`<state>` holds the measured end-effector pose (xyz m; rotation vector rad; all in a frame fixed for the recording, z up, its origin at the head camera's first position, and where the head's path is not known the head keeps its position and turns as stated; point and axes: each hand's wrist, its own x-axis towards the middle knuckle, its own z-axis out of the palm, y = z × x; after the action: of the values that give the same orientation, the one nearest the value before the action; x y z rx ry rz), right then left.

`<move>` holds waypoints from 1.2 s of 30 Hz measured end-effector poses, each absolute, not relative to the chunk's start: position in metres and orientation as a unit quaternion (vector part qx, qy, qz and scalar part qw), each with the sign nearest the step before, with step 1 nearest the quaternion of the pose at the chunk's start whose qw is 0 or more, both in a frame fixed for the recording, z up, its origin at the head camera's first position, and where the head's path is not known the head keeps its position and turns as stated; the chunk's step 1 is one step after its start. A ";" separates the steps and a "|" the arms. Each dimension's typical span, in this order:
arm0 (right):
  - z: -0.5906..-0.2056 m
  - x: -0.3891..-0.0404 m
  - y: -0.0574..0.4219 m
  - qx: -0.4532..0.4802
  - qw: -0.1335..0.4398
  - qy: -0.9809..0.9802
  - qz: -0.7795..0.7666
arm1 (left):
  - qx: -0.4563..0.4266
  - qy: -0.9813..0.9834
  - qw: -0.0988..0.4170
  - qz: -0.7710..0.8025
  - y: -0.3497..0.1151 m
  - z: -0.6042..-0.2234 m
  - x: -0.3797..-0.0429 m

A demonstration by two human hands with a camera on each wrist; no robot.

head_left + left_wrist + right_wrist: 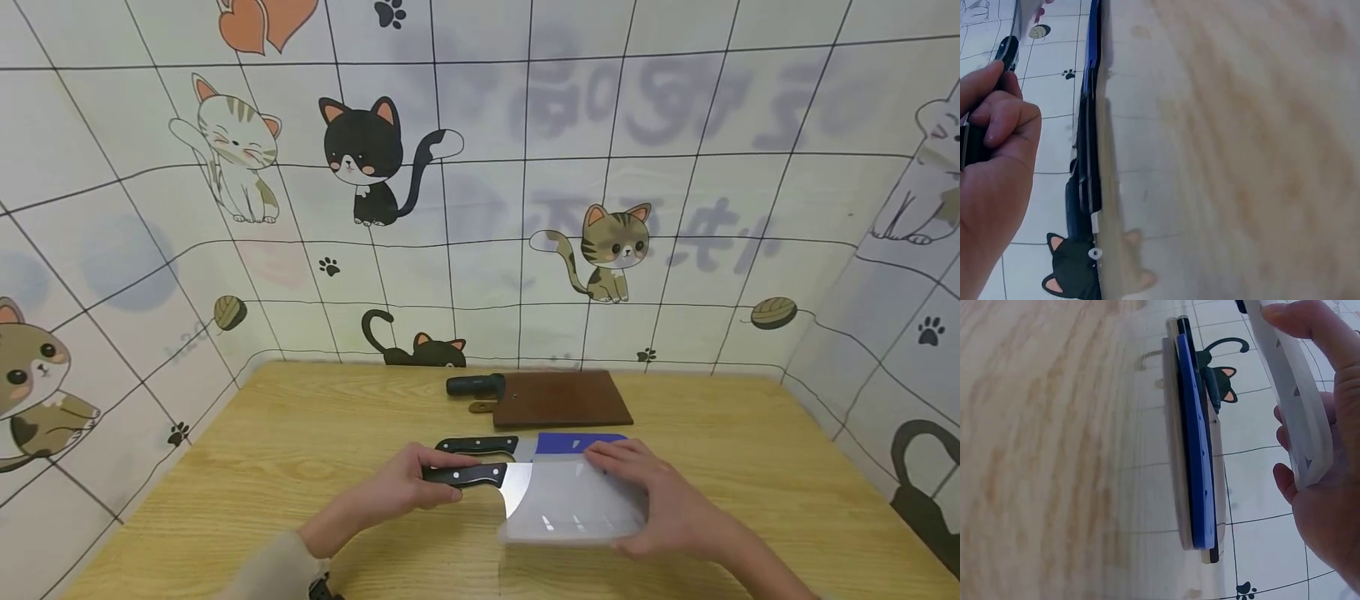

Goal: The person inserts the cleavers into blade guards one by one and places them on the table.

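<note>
A cleaver with a black handle (pixel 465 475) and a steel blade (pixel 517 490) is held just above the wooden table (pixel 262 467). My left hand (pixel 438 482) grips that handle (pixel 971 145). Most of the blade sits inside a translucent white sheath (pixel 573 507), which my right hand (pixel 637 500) holds from the right side with its fingers over the top. In the right wrist view the white sheath (pixel 1291 406) is pinched between thumb and fingers (pixel 1310 319). Just behind lies a second knife, black handle (pixel 477 445), in a blue sheath (pixel 581 442) (pixel 1197 456).
A dark brown cutting board (pixel 562 398) lies at the back of the table with a black cylindrical object (pixel 475 385) at its left end. Cat-patterned walls (pixel 150 275) close in the table at the back and both sides.
</note>
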<state>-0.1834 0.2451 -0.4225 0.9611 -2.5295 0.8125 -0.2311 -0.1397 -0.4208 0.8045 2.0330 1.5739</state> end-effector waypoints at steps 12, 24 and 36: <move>-0.432 -0.165 0.252 0.274 0.020 -0.914 0.298 | 0.350 0.792 0.180 0.467 -0.129 -0.429 -0.226; -0.440 -0.158 0.249 0.201 -0.110 -0.923 0.308 | 0.357 0.830 0.209 0.374 -0.140 -0.433 -0.224; -0.445 -0.160 0.247 0.176 -0.129 -0.928 0.303 | 0.352 0.847 0.180 0.355 -0.145 -0.438 -0.223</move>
<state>-0.1597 0.2474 -0.4454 0.6034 -3.1799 1.0392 -0.2228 -0.1455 -0.4376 0.9943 2.3950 1.0019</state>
